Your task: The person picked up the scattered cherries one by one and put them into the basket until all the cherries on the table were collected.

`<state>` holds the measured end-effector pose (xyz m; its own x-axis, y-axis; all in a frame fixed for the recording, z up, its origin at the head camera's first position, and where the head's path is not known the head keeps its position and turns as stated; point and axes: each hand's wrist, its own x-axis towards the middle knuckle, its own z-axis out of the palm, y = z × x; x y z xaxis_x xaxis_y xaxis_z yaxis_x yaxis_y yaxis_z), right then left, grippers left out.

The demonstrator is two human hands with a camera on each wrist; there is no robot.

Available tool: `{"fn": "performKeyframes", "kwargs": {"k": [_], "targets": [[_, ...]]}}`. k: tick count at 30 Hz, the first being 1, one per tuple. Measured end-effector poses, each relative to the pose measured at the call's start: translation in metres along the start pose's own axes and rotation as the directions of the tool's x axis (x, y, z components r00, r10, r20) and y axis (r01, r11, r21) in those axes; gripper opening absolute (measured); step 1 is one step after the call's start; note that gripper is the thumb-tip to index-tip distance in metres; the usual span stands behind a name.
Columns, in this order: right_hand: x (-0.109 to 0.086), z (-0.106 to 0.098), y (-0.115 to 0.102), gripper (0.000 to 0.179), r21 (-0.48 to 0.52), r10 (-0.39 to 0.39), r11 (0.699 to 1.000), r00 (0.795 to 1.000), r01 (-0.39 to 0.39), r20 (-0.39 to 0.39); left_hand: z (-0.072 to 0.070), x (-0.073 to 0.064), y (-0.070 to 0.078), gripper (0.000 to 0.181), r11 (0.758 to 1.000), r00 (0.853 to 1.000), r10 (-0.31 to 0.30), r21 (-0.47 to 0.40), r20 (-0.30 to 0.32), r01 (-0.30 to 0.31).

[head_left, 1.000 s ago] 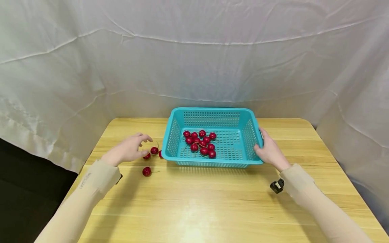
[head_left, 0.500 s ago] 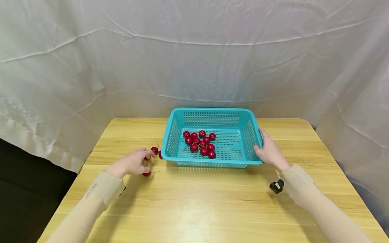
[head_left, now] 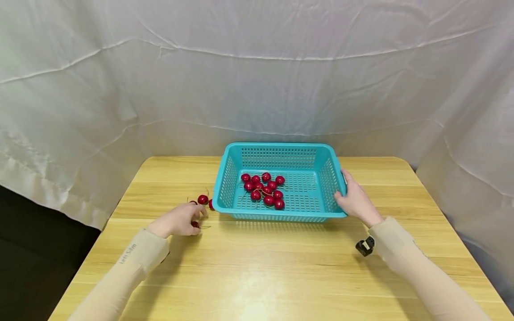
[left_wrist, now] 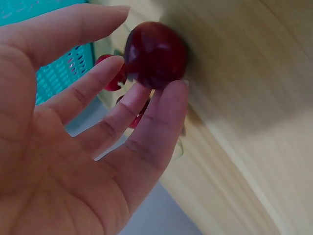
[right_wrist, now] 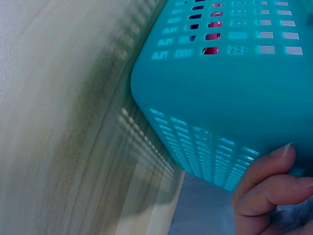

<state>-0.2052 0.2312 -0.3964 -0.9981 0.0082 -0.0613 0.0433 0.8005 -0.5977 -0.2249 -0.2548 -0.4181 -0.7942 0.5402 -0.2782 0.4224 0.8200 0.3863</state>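
My left hand (head_left: 180,220) is low over the table, left of the basket, around a dark red cherry (head_left: 195,224) with a stem. In the left wrist view, fingertips lie against or just before this cherry (left_wrist: 157,55), and the thumb stands apart from it. Two more cherries (head_left: 202,199) lie beyond the hand, beside the basket, and another (head_left: 193,203) is mostly hidden by the hand. At the other side, my right hand (head_left: 357,200) grips the right rim of a turquoise plastic basket (head_left: 281,214); curled fingers (right_wrist: 266,188) show in the right wrist view.
Several cherries (head_left: 259,186) sit inside the basket, mostly toward its left half. The basket stands near the back edge of a wooden table (head_left: 257,267). A pale cloth (head_left: 257,89) hangs behind and around the table.
My left hand has moved toward me and slightly right, down from above the rear cherries to the front one. The right hand and the basket have stayed in place.
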Motion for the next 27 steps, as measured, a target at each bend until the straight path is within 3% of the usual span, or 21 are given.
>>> {"fn": "performKeyframes", "kwargs": {"k": [14, 27], "targets": [[0.0, 0.001, -0.001, 0.082, 0.007, -0.009, 1.0, 1.0, 0.009, 0.003, 0.013, 0.006, -0.002, 0.033, 0.999, 1.0, -0.028, -0.022, 0.004, 0.028], [-0.001, 0.001, -0.001, 0.081, 0.012, -0.021, 1.0, 1.0, 0.021, -0.005, 0.013, 0.005, -0.003, 0.018, 1.0, 1.0, 0.008, -0.007, 0.008, -0.008]]}}
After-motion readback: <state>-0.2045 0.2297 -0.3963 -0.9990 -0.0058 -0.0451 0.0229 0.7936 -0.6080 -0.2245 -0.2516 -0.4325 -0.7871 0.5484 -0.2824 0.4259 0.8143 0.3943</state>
